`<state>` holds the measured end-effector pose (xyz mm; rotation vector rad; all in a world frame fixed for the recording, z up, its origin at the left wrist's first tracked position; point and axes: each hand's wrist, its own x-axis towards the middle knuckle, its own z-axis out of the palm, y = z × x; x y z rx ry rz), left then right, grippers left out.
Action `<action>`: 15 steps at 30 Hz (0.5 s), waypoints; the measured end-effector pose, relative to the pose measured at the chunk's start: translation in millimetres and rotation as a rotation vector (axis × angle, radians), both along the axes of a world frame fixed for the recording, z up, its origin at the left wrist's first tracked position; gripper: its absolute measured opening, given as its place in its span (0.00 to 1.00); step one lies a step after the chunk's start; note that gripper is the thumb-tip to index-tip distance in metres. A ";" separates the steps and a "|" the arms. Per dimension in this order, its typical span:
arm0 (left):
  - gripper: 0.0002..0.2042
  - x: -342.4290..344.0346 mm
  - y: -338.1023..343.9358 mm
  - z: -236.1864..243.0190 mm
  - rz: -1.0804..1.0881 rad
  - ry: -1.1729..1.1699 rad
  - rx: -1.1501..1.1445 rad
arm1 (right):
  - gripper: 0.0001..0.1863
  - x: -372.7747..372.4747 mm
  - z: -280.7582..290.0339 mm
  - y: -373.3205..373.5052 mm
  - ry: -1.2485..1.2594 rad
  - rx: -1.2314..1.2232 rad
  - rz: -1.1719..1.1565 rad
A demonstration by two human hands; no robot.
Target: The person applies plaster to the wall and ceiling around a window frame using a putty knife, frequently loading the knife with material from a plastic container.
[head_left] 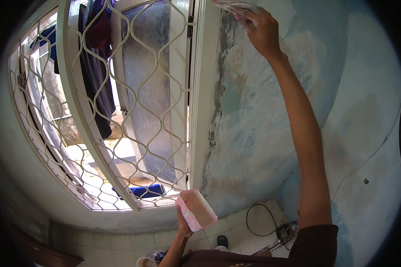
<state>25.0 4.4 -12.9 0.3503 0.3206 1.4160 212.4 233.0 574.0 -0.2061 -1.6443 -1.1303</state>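
High up by the edge of the window frame (200, 89), my right hand (263, 29) is raised with its fingers closed around a whitish, pink-tinged rag (236, 6). Part of that rag runs out of the picture's top edge. The patchy blue-and-white wall (254, 129) lies behind the raised arm, with dark flaking along the frame. Low in the middle, my left hand (183, 224) grips a pink-and-white rectangular plastic tub (192, 215) by its side. Its open top faces up, and the inside looks pale pink; whether it holds liquid is hard to tell.
A white wavy window grille (158, 58) stands at the left, with dark clothes (98, 80) hanging beyond it. Below are a tiled floor (133, 242), a pale bucket (146, 262), a foot in a dark sandal (223, 241), and a looped black cable (248, 222).
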 end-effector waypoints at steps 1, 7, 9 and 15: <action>0.39 -0.9 2.8 -4.5 -0.026 -0.021 0.014 | 0.18 2.8 3.3 4.8 -0.075 -0.041 -0.021; 0.38 3.1 14.4 -23.9 0.011 -0.015 0.029 | 0.22 39.3 -58.1 15.1 -0.399 -0.128 -0.194; 0.39 11.4 10.1 -24.5 0.009 0.002 0.012 | 0.21 65.3 -82.4 12.2 -0.468 -0.193 -0.258; 0.41 12.5 16.4 -8.3 0.003 -0.020 0.039 | 0.23 49.6 -14.2 -20.3 -0.322 -0.025 -0.211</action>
